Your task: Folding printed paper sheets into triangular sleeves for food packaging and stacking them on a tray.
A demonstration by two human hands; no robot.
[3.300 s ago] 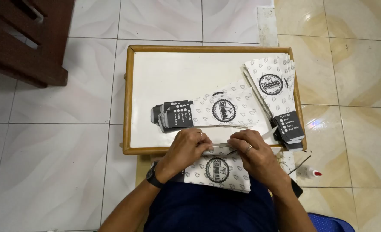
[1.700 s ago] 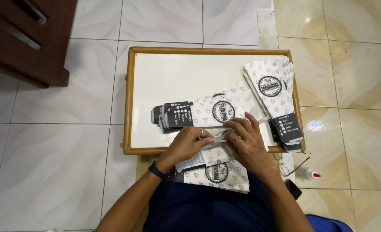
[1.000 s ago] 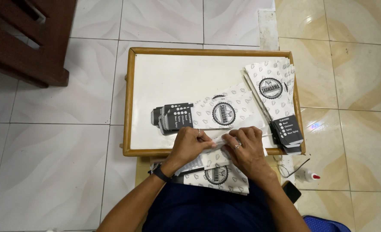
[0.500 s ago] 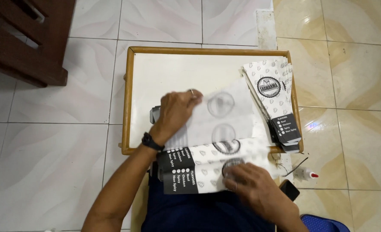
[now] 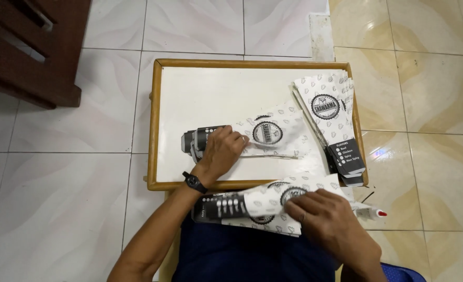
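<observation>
Left hand (image 5: 222, 151) flat, fingers spread loosely, pressing on pile of folded paper cone sleeves (image 5: 265, 136) at tray centre. Right hand (image 5: 325, 219) at 5 o'clock, below tray edge, fingers curled down on printed paper sleeve (image 5: 252, 206) lying across lap (grip itself hidden, cannot tell whether pinched). Second stack of sleeves (image 5: 332, 122) at 2 o'clock on white wooden-framed tray (image 5: 153, 130). Glue bottle (image 5: 371, 212) just right of right hand.
</observation>
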